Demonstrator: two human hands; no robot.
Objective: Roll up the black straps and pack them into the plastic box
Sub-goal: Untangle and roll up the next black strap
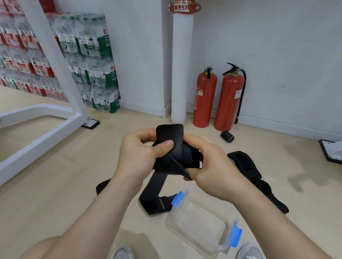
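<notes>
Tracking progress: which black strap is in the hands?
The strap gripped by left hand and right hand, tail hanging down; the other strap lies untouched.

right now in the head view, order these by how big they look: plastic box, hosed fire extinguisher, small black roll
plastic box
fire extinguisher with hose, though it stands farther away
black roll, clearly smallest

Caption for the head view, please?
Left hand and right hand hold a black strap near the plastic box; second strap on floor.
</notes>
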